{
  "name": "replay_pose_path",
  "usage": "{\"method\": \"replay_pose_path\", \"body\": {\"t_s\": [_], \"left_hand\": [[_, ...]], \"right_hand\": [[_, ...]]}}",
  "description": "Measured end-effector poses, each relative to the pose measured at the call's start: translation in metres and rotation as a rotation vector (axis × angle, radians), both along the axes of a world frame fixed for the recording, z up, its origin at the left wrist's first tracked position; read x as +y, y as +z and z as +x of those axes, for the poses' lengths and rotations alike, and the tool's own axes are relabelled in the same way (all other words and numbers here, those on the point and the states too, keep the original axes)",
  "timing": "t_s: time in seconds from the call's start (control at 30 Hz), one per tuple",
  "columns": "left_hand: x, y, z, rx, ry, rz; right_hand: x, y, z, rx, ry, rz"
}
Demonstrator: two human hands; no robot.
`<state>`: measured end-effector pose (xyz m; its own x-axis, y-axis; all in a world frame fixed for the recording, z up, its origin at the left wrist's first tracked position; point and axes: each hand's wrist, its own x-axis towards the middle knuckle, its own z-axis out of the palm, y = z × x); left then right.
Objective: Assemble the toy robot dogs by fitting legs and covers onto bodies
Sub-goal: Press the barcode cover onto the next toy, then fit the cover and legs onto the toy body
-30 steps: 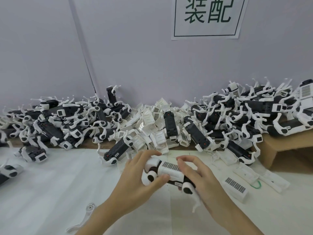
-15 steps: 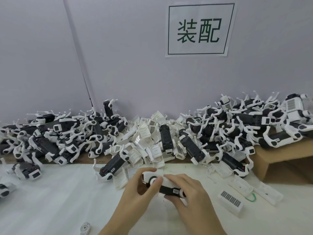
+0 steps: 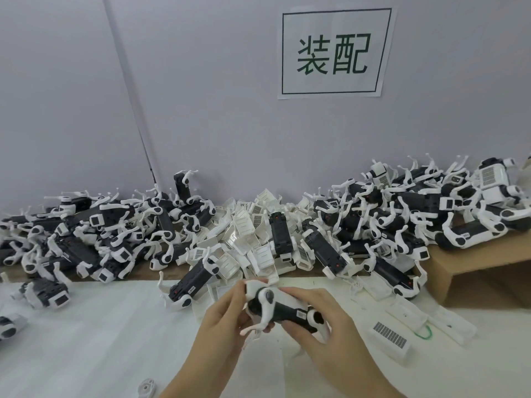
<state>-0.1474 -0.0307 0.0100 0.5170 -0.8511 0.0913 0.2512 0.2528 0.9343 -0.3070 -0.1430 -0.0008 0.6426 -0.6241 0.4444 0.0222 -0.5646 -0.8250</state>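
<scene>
**A:** What does the head camera show in the hands?

**B:** One toy robot dog (image 3: 283,308), black body with white legs, held above the white table (image 3: 86,340). The left hand (image 3: 222,320) grips its front end, fingers curled round it. The right hand (image 3: 321,323) wraps over the rear end, fingers curled on top.

**A:** And beyond the fingertips?

**B:** A heap of white covers (image 3: 247,234) lies just past them against the wall. Left of it is a pile of robot dogs (image 3: 94,234), right of it another pile (image 3: 402,219), partly on a cardboard box (image 3: 471,262). Right of the right hand lies a single cover with a vent grille (image 3: 390,338). A sign (image 3: 334,51) hangs above.
</scene>
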Motion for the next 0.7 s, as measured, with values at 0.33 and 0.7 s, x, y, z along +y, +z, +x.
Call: {"method": "replay_pose_path", "body": {"t_s": [0.33,0.7], "left_hand": [[-0.004,-0.011,0.019,-0.281,0.149,0.274],[0.004,-0.016,0.057,-1.034,0.651,0.177]], "right_hand": [[-0.003,-0.002,-0.005,0.234,0.067,0.16],[-0.093,0.12,-0.03,-0.49,0.032,0.716]]}}
